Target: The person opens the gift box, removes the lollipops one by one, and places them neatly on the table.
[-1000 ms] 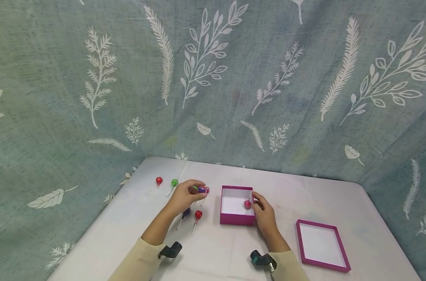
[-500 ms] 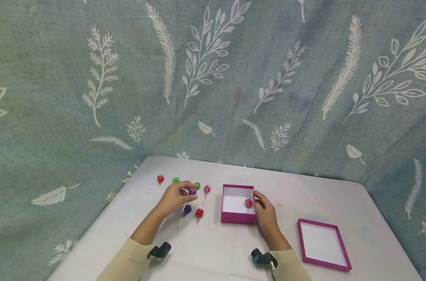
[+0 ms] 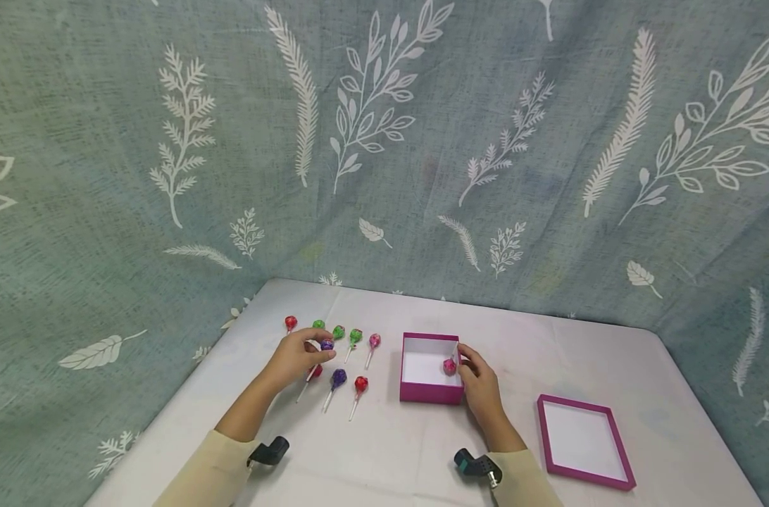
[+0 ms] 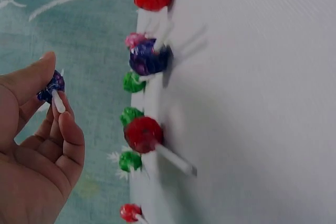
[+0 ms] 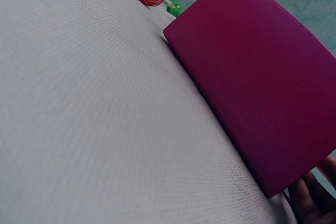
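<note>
My left hand (image 3: 291, 360) pinches a purple-wrapped lollipop (image 3: 327, 345) between thumb and fingers, over the left part of the table. In the left wrist view its short white stick (image 4: 58, 102) points down past the fingers. My right hand (image 3: 481, 387) grips the right wall of a magenta box (image 3: 430, 393) with a white inside. One pink lollipop (image 3: 449, 367) leans by that wall inside the box. Below the left hand lie a red lollipop (image 3: 317, 371), partly covered, a purple lollipop (image 3: 338, 379) and another red lollipop (image 3: 361, 384).
Farther back lie a red lollipop (image 3: 291, 322), several green lollipops (image 3: 355, 336) and a pink lollipop (image 3: 374, 341). The magenta box lid (image 3: 586, 442) rests inside up at the right of the white table (image 3: 384, 451). A patterned cloth (image 3: 384, 211) hangs behind.
My left hand has moved left, away from the box, carrying the purple lollipop and uncovering green, pink and red ones. My right hand stays at the box.
</note>
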{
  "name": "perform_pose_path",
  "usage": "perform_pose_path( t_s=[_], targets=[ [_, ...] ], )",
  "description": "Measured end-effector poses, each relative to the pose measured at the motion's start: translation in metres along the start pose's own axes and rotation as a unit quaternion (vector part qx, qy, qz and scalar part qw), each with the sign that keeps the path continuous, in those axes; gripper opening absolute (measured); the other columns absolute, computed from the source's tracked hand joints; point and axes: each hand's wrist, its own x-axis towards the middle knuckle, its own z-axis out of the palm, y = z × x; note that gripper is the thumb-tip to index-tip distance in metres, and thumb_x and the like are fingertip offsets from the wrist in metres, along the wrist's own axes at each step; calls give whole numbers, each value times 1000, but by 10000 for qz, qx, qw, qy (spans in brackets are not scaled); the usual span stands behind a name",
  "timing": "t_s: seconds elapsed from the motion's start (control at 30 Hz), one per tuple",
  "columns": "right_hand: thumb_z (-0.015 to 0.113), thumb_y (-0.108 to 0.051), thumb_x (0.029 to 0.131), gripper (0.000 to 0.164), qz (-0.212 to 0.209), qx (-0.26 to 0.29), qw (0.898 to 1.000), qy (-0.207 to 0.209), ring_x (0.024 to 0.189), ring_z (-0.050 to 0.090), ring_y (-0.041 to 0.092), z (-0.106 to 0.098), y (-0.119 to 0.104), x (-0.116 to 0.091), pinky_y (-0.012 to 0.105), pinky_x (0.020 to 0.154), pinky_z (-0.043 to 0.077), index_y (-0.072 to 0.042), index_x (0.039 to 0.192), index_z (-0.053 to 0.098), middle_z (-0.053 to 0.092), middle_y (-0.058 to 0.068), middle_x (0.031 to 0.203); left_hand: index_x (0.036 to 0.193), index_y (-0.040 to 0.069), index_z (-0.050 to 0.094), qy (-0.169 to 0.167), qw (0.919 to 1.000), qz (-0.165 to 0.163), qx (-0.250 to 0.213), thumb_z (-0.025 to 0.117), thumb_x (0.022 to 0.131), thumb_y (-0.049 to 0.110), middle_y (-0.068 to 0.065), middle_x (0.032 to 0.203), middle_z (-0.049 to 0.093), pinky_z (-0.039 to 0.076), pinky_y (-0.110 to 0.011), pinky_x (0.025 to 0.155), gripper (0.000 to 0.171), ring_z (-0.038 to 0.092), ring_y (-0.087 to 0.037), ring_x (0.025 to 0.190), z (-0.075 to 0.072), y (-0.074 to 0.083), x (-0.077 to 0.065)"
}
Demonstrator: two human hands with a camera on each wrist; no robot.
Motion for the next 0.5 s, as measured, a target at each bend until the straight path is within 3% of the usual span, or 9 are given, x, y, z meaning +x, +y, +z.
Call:
perform_pose_path(
  t_s=[0.33,0.5],
  targets=[
    [50,-15,93,45,42,3,10000,-47,121,51,25,0,1,0,50,101,40,-20,138,55,51,2,140,118,10,68,-7,9991,-286,313,80,82,23,-3,97,63,47,-32,57,40,54,-20,75,-11,-18,-3],
    [50,-15,94,44,50,45,10000,-71,121,51,25,0,1,0,49,102,39,-21,137,55,51,2,140,116,7,68,30,9989,-140,441,80,82,21,-4,99,64,47,-33,60,38,55,-19,76,-17,-27,-4]
  ],
)
